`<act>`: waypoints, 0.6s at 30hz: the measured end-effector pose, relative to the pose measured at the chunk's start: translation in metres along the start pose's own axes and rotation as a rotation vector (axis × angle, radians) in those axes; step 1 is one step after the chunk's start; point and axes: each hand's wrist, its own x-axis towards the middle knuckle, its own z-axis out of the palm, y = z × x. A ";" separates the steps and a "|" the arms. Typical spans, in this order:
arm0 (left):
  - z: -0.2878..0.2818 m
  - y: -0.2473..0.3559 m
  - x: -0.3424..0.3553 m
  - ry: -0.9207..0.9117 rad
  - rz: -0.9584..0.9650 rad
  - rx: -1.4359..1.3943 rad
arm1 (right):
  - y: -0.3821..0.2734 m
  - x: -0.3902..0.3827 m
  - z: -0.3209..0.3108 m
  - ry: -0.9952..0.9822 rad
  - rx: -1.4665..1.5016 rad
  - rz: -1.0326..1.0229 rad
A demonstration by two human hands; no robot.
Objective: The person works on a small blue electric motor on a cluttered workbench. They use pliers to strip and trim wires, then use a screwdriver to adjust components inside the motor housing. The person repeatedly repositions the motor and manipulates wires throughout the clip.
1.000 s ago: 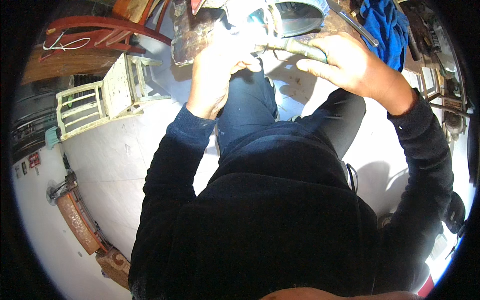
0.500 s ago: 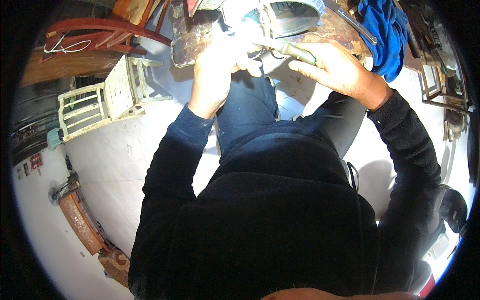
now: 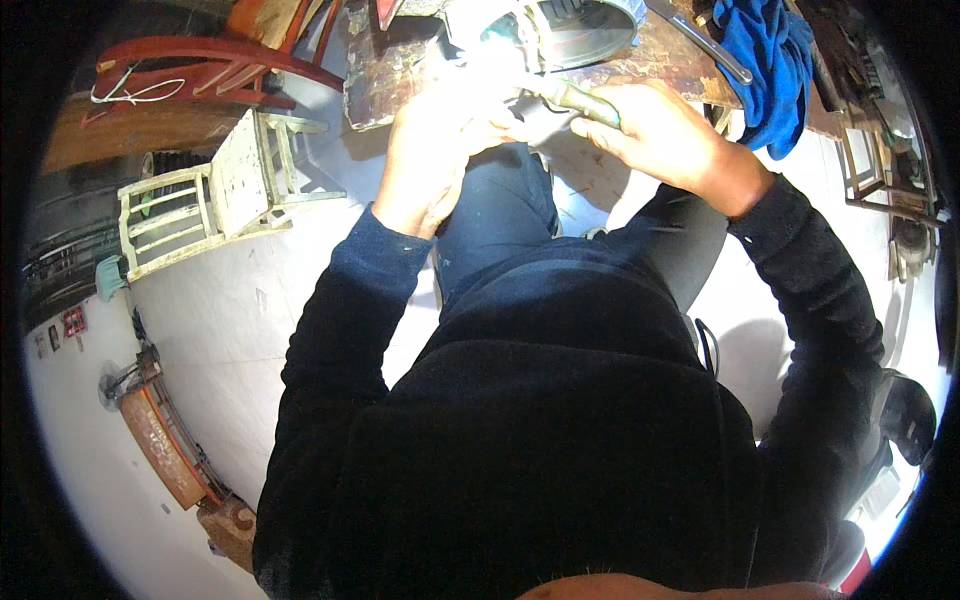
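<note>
My right hand [image 3: 668, 130] is closed round a hand tool with a greenish handle [image 3: 575, 98], held roughly level and pointing left. Glare washes out the tool's far end, so its kind does not show. At that end my left hand [image 3: 435, 150] is curled, with its thumb and fingers close to the tool. Whatever lies between those fingers is lost in the bright light. Both hands are above my knees, at the near edge of a worn wooden table [image 3: 375, 85]. Just beyond them sits a round, dark, dish-like thing with a pale rim [image 3: 590, 40].
A knife-like tool with a metal handle [image 3: 715, 50] lies at the table's right, beside a blue cloth [image 3: 765, 75] hanging over the edge. To the left stand a small, pale, worn chair [image 3: 235, 185] and a reddish wooden chair [image 3: 200, 55].
My right hand and the greenish-handled tool have shifted slightly left, toward my left hand. My left hand has turned a little. Objects on the table look unmoved.
</note>
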 end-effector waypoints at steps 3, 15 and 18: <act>-0.002 0.002 0.000 -0.114 0.011 -0.031 | -0.007 -0.006 -0.011 0.007 0.070 -0.092; -0.005 -0.009 0.005 -0.016 0.084 0.135 | 0.006 -0.004 0.003 0.189 -0.297 -0.319; -0.007 -0.008 0.006 -0.093 0.073 0.052 | 0.007 0.000 0.001 0.231 -0.318 -0.374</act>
